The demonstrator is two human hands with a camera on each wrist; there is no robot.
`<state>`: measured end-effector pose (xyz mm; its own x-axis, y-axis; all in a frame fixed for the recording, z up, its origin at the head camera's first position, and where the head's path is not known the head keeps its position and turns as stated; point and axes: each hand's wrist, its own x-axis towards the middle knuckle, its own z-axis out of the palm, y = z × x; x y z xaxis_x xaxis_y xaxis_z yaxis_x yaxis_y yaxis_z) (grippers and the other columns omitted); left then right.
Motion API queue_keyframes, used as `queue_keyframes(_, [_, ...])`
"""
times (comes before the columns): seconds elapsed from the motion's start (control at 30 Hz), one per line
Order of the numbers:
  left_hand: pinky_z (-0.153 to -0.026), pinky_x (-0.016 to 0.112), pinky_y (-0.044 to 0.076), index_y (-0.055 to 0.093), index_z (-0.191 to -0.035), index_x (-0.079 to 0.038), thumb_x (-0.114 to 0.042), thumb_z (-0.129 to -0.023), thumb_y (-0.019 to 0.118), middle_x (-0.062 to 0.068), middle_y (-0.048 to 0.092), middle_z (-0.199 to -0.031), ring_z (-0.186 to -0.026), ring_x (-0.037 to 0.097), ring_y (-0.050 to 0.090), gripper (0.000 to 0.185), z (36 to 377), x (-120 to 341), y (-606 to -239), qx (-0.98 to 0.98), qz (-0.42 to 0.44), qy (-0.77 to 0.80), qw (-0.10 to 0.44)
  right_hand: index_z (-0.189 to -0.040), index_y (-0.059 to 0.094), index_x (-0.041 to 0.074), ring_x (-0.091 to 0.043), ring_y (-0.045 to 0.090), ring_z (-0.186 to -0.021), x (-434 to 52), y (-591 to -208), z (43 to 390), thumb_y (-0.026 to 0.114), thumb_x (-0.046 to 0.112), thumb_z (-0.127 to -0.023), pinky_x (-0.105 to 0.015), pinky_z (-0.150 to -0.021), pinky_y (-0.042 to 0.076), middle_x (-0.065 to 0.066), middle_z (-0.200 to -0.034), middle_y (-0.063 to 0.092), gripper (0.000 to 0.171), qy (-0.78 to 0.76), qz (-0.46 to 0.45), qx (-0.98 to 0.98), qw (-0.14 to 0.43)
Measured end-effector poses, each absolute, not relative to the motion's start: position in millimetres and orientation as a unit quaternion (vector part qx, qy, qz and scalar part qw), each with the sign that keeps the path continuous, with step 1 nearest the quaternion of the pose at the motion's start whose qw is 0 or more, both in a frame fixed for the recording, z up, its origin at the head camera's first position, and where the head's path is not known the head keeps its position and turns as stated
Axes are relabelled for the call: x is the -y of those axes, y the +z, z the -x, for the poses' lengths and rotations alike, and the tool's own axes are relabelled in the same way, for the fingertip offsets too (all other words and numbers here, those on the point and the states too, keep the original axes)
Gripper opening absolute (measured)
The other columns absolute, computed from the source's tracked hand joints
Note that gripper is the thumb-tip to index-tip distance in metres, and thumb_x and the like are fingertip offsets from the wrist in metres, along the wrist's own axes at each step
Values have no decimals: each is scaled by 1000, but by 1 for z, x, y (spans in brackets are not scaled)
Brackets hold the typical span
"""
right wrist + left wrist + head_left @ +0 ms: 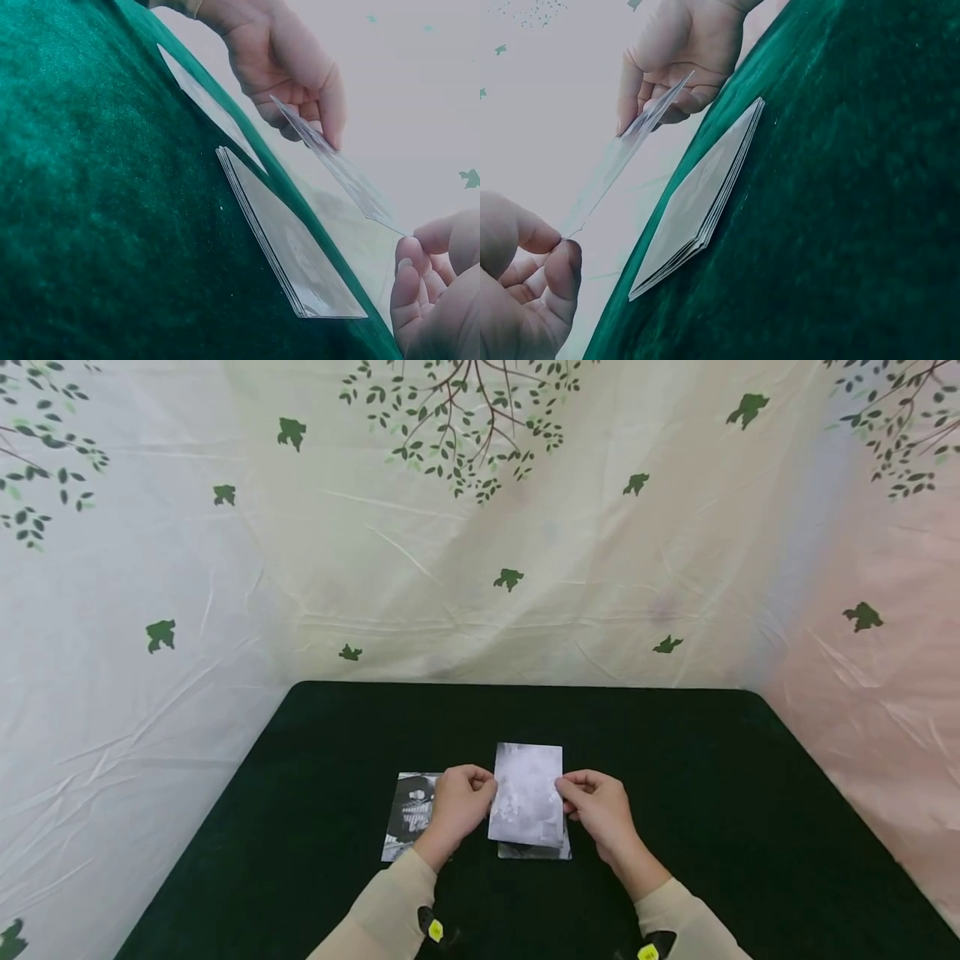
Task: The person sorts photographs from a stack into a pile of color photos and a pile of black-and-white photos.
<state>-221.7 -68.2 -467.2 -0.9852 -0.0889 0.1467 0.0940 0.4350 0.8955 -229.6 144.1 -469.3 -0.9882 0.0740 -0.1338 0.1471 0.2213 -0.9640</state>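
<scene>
A pale, greyish photo [527,793] is held a little above the table by both hands. My left hand [486,795] pinches its left edge and my right hand [566,799] pinches its right edge. From the left wrist view the sheet [622,157] looks thin and glossy, stretched between the left hand [555,251] and the right hand [656,105]. Directly under it a small stack of photos [536,852] lies flat on the dark green table [712,793]; the stack [289,247] is also in the right wrist view.
A single black-and-white photo [408,814] lies flat on the table left of my left hand, partly hidden by it. A pale cloth printed with leaves and birds [480,568] hangs behind and around the table.
</scene>
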Motion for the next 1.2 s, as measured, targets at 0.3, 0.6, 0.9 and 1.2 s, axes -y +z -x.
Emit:
queue_keyframes(0.3, [-48,28,50,69,-86,-3,-8,-88,64,2,61,-59,-50,14,59,8,218,76,-463,841,15,-537,55,-99,69,5,-23,61,-71,-140,-467,228,69,22,-89,-34,-66,53,-9,-82,66,20,-618,-69,-783,33])
queue_keyframes(0.6, [-52,26,53,70,-87,-3,-10,-89,64,2,62,-62,-53,12,60,9,218,91,-462,844,4,-535,44,-101,68,6,-21,64,-73,-128,-464,224,71,18,-87,-35,-68,55,-9,-87,67,19,-616,-49,-785,39])
queue_keyframes(0.9, [-50,27,50,70,-90,-6,-14,-90,65,1,62,-62,-53,13,59,10,210,109,-465,862,-20,-505,32,-105,67,8,-20,65,-69,-109,-466,217,71,18,-87,-34,-64,55,-5,-84,68,21,-591,-25,-805,39])
queue_keyframes(1.2, [-50,28,48,72,-88,-9,-15,-89,66,1,61,-62,-54,15,58,9,199,140,-466,865,-53,-498,36,-101,68,11,-17,65,-68,-78,-469,211,72,20,-86,-30,-60,54,-2,-81,69,18,-591,1,-806,26])
